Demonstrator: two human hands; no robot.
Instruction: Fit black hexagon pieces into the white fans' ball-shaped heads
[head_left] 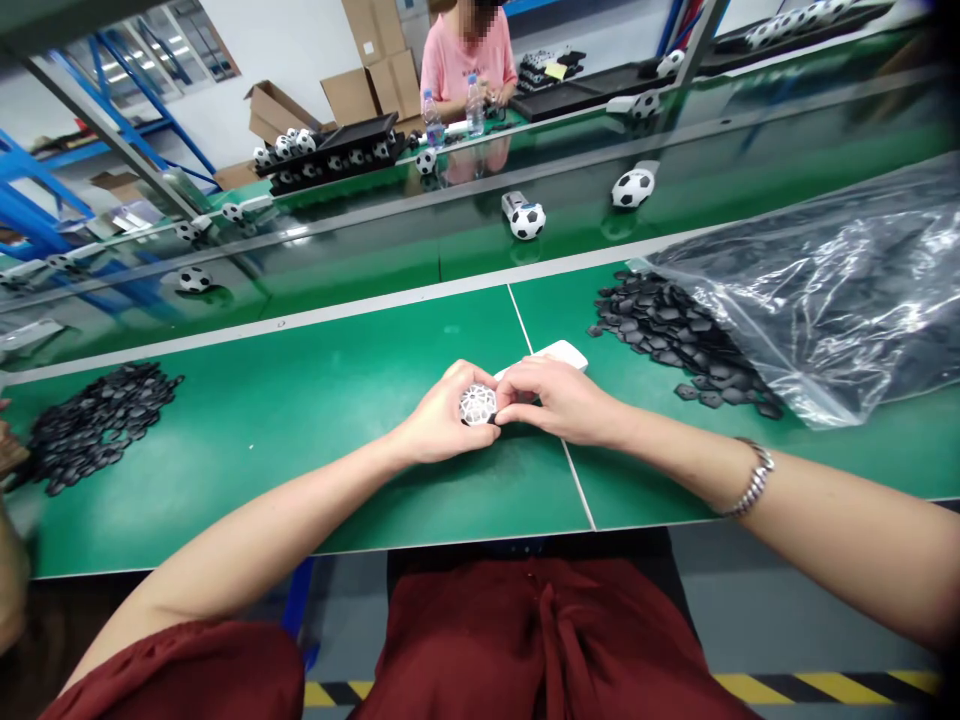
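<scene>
In my left hand point(442, 418) is a small soccer-ball-shaped item point(478, 404) with a white lattice face, fingers and thumb curled around its sides. My right hand point(551, 395) meets it at the right edge, thumb and forefinger pinched together. At those fingertips shows a small black piece point(493, 418), partly covered by my thumbs. A white flat part point(564, 354) sticks out behind my right hand; whether it joins the ball is hidden.
Loose black flat pieces lie in a right pile point(660, 325) beside a clear plastic bag point(840, 290), and in a left pile point(112, 420). Finished-looking soccer balls point(528, 221) sit on the green conveyor point(375, 260) ahead. Across it sits a person in pink point(469, 60); another person's arm point(9, 560) edges in at left.
</scene>
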